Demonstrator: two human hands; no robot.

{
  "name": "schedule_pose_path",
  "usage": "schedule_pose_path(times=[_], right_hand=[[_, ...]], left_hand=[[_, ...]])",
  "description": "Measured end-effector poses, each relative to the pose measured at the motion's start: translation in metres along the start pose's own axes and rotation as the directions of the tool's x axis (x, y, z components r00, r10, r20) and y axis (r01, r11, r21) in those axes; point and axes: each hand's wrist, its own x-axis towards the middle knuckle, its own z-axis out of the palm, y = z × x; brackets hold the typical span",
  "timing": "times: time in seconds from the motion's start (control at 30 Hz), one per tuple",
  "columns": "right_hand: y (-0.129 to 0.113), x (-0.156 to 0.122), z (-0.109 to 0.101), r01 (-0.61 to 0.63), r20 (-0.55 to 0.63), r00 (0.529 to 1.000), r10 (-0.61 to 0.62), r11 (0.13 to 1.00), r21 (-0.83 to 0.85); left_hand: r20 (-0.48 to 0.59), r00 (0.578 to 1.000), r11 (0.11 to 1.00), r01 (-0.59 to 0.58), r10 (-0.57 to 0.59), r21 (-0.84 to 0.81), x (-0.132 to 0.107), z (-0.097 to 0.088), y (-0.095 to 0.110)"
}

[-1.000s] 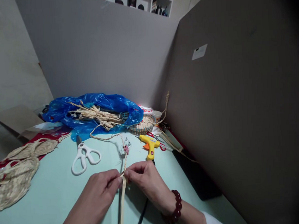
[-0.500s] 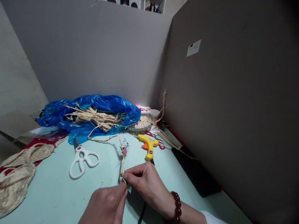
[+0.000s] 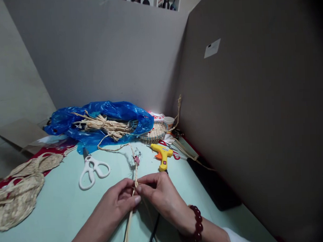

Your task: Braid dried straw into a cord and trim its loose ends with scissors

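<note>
Stretching away from the hands across the pale green tabletop, a plaited straw cord is pinched between the thumb and forefinger of the right hand, its worked end being held low in the middle of the view. The loose strands below it are passed beside the left hand, whose fingers are curled inward with thumb and forefinger parted; whether a strand is gripped by them cannot be told. Farther up, the cord is met by a small pink piece tangled with thin wire. A dark red beaded bracelet is worn on the right wrist. White-handled scissors are laid to the left of the cord, and a yellow glue gun to its right. Behind, a straw bundle is cradled in a blue plastic bag, near which a woven basket is placed, while woven straw pieces are spread at the far left
</note>
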Motion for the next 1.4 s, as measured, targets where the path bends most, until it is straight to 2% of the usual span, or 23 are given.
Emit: schedule_pose_path(times=[0.07, 0.1, 0.3, 0.37, 0.5, 0.63, 0.77, 0.87, 0.97, 1.03, 1.2, 1.27, 1.3, 1.33, 1.37, 1.4], right_hand=[[-0.001, 0.000, -0.002, 0.005, 0.010, 1.000, -0.005, 1.000, -0.020], [-0.002, 0.000, -0.003, 0.007, 0.007, 1.000, -0.007, 0.999, -0.049], [-0.005, -0.002, -0.007, 0.022, -0.012, 1.000, -0.025, 0.980, -0.199], [-0.007, -0.005, -0.006, 0.066, -0.030, 0.996, -0.078, 0.953, -0.297], [-0.009, -0.011, -0.002, 0.152, -0.042, 0.979, -0.201, 0.846, -0.512], [-0.008, -0.016, 0.002, 0.154, -0.016, 0.977, -0.211, 0.762, -0.629], [-0.003, -0.020, 0.005, 0.225, 0.028, 0.946, -0.322, 0.594, -0.772], [0.001, -0.023, 0.007, 0.286, 0.062, 0.887, -0.458, 0.439, -0.852], [0.006, -0.025, 0.009, 0.349, 0.110, 0.793, -0.599, 0.300, -0.888], [0.010, -0.025, 0.012, 0.409, 0.171, 0.717, -0.676, 0.209, -0.888], [0.020, -0.024, 0.024, 0.508, 0.298, 0.472, -0.830, -0.020, -0.861], [0.019, -0.024, 0.026, 0.525, 0.327, 0.421, -0.846, -0.066, -0.848], [0.017, -0.025, 0.026, 0.541, 0.326, 0.425, -0.844, -0.052, -0.840], [0.013, -0.025, 0.024, 0.561, 0.300, 0.463, -0.834, 0.013, -0.828], [0.007, -0.026, 0.021, 0.573, 0.246, 0.529, -0.812, 0.127, -0.810], [0.002, -0.025, 0.018, 0.551, 0.157, 0.633, -0.758, 0.298, -0.779]], left_hand=[[0.101, 0.995, 0.993, 0.040, -0.028, -0.115, 0.004, 0.000, -0.004], [0.104, 0.994, 0.991, 0.044, -0.031, -0.127, 0.005, 0.000, -0.006], [0.021, 0.993, 0.975, 0.119, -0.117, -0.185, 0.005, 0.002, -0.007], [-0.006, 0.991, 0.978, 0.129, -0.131, -0.166, 0.007, 0.002, -0.009], [-0.070, 0.992, 0.991, 0.095, -0.102, -0.092, 0.011, 0.003, -0.015], [-0.097, 0.993, 0.997, 0.066, -0.069, -0.026, 0.010, 0.002, -0.015], [-0.113, 0.992, 0.998, 0.054, -0.052, 0.013, 0.006, 0.004, -0.010], [-0.142, 0.988, 0.997, 0.063, -0.058, 0.033, 0.005, 0.006, -0.007], [-0.153, 0.985, 0.996, 0.084, -0.081, 0.014, 0.006, 0.008, -0.007], [-0.127, 0.985, 0.993, 0.112, -0.116, -0.040, 0.008, 0.009, -0.009], [-0.048, 0.981, 0.958, 0.173, -0.188, -0.227, 0.006, 0.006, -0.008], [-0.037, 0.982, 0.946, 0.170, -0.187, -0.275, 0.003, 0.004, -0.006], [-0.034, 0.982, 0.942, 0.167, -0.184, -0.292, 0.002, 0.003, -0.005], [-0.035, 0.983, 0.938, 0.161, -0.180, -0.307, 0.001, 0.003, -0.004], [-0.039, 0.984, 0.935, 0.153, -0.175, -0.319, 0.000, 0.002, -0.003], [-0.044, 0.985, 0.934, 0.145, -0.168, -0.327, 0.000, 0.001, -0.002]])
